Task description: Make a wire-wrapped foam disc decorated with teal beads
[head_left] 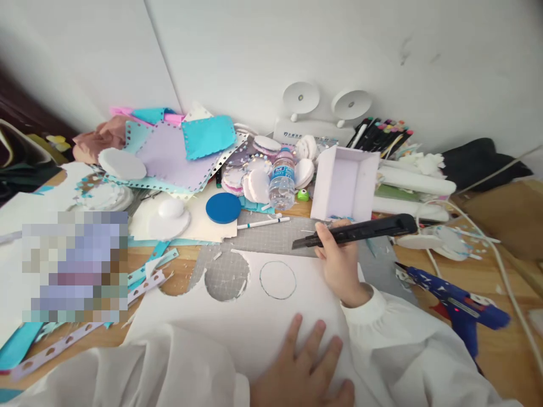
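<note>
A white foam sheet (237, 339) lies across a grey cutting mat (271, 234). My left hand (307, 367) rests flat on the sheet near the bottom, fingers spread. My right hand (339, 260) grips a black utility knife (365, 228), its blade end pointing left above the sheet's back edge. On the sheet a drawn circle (278, 280) is outlined in a dark line. To its left is a round cut-out hole, with the mat showing through, and the sheet's left edge has a curved notch.
A blue disc (223, 208), a water bottle (282, 183) and an open white box (345, 183) stand behind. A blue glue gun (462, 302) with a cable lies right. Paper strips (70, 342) and a pixelated patch are left.
</note>
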Demonstrator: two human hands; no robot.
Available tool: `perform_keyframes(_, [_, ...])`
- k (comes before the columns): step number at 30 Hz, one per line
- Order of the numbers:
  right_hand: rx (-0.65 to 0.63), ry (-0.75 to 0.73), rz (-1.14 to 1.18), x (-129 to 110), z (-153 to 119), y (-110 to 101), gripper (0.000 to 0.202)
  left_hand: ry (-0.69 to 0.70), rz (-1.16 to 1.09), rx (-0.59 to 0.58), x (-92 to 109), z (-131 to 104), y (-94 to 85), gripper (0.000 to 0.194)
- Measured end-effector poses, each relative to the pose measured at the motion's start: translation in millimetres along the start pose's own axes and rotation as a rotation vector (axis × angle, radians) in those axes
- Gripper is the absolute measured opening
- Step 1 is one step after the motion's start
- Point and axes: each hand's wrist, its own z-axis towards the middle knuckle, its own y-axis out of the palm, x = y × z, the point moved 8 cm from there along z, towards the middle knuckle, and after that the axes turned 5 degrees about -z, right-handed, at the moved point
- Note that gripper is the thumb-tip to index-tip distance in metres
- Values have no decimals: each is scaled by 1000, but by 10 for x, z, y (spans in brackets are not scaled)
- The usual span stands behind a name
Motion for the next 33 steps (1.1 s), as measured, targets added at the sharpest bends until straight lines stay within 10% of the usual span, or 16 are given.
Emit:
perform_keyframes(7, [-42,48,132,-155,-87,-140,20,-91,-281,-115,-239,41,-176,48])
perform_keyframes(16, [57,-34,135,-247,-221,45,21,-658,-227,-362,-1679,119,-196,48])
perform_keyframes(33, [37,-295,-235,-321,-464,112,15,-664,-640,-646,-2097,95,-85,33])
